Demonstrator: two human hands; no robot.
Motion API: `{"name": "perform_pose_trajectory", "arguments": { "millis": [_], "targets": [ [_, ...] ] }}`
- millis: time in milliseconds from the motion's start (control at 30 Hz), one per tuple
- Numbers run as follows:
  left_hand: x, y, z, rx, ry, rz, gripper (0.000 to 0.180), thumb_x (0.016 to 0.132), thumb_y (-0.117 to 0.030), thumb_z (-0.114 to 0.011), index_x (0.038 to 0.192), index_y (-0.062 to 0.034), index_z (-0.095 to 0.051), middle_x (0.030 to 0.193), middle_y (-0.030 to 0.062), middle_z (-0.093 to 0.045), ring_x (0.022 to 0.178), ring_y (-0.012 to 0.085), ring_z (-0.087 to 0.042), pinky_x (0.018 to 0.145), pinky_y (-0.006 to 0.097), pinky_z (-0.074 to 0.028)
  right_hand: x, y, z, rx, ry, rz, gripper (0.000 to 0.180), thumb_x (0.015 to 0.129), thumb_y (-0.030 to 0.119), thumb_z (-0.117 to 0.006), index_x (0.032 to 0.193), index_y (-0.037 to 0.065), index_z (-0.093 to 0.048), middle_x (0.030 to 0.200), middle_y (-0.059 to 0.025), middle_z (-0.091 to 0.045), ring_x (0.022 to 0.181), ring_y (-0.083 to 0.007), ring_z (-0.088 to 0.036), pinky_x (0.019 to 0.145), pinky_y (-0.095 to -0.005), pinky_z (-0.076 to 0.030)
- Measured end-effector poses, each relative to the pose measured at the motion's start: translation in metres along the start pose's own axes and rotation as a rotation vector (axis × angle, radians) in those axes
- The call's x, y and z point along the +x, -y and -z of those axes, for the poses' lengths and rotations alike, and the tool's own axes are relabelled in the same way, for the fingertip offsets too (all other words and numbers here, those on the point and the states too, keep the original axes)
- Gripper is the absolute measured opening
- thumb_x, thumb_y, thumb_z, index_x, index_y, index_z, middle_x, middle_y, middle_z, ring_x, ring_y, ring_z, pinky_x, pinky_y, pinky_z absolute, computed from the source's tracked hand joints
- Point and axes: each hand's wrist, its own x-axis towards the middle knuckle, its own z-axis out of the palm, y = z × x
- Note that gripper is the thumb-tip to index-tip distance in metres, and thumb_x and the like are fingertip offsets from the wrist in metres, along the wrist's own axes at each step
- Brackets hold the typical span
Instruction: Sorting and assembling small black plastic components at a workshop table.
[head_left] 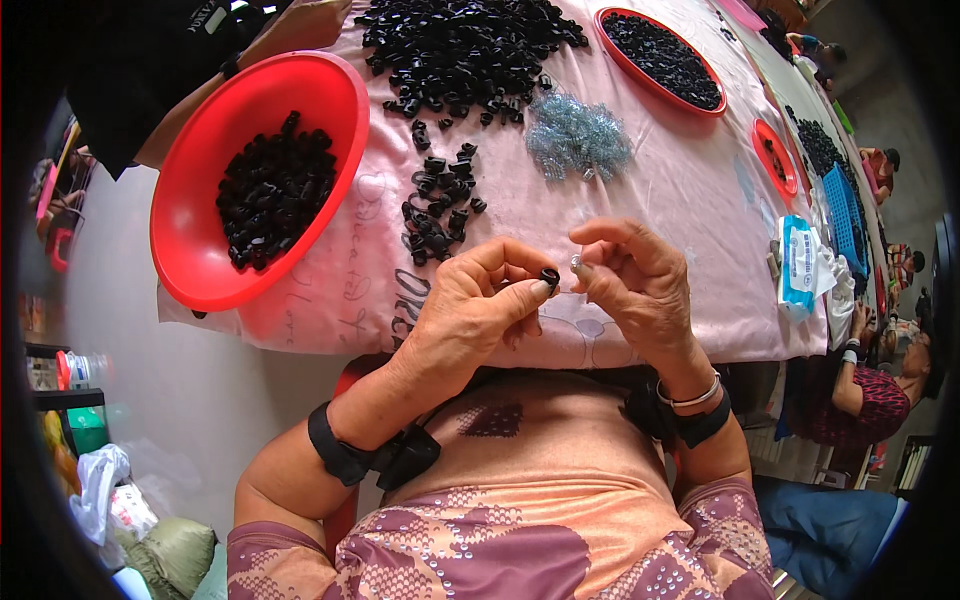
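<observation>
1. black cap (pixel 550 276) pinched betw thumb & forefinger of my left hand (pixel 470 310), just above the table edge, in front of my chest.
2. small clear spring (pixel 577 263) gripped at the fingertips of my right hand (pixel 640 285), almost touching the cap.
3. both hands closed on their pieces, fingers curled.
4. little heap of black caps (pixel 440 205) on the pink cloth (pixel 680 200) just beyond my hands, w/ a pile of springs (pixel 577 138) near it.
5. red basin (pixel 200 240) w/ more black parts to my left, hanging over the table edge.
6. big black pile (pixel 465 45) & red tray (pixel 660 60) further back.
</observation>
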Motion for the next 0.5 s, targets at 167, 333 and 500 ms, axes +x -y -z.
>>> {"name": "perform_pose_trajectory", "arguments": {
  "millis": [167, 333, 500],
  "targets": [
    [-0.0014, -0.0025, -0.0021, 0.010, -0.022, 0.035, 0.017, 0.092, -0.013, -0.064, 0.106, -0.0038, -0.062, 0.087, 0.0003, -0.065, 0.065, 0.0035, -0.056, 0.055, 0.017, -0.042, 0.0019, 0.0000, -0.0038, -0.054, 0.011, 0.090, 0.015, 0.090, 0.003, -0.063, 0.105, 0.002, -0.066, 0.089, 0.0006, -0.059, 0.077, -0.0040, -0.058, 0.065, -0.0197, -0.048],
    [-0.0009, -0.0006, -0.0015, -0.017, -0.010, 0.030, 0.016, 0.092, -0.012, -0.064, 0.105, -0.0034, -0.062, 0.086, -0.0002, -0.064, 0.065, 0.0032, -0.055, 0.055, 0.017, -0.042, 0.0012, 0.0014, -0.0079, -0.054, -0.010, 0.003, 0.016, 0.091, 0.007, -0.065, 0.106, 0.002, -0.067, 0.088, -0.0005, -0.061, 0.078, -0.0058, -0.059, 0.065, -0.0202, -0.048],
    [-0.0010, -0.0008, -0.0023, -0.018, -0.016, 0.036, 0.016, 0.092, -0.012, -0.065, 0.105, -0.0030, -0.063, 0.084, -0.0007, -0.064, 0.063, 0.0033, -0.055, 0.054, 0.017, -0.041, 0.0033, -0.0067, -0.0094, -0.100, -0.022, 0.129, 0.013, 0.090, 0.009, -0.068, 0.100, 0.001, -0.070, 0.087, -0.0037, -0.062, 0.076, -0.0079, -0.060, 0.065, -0.0209, -0.048]
  ]
}}
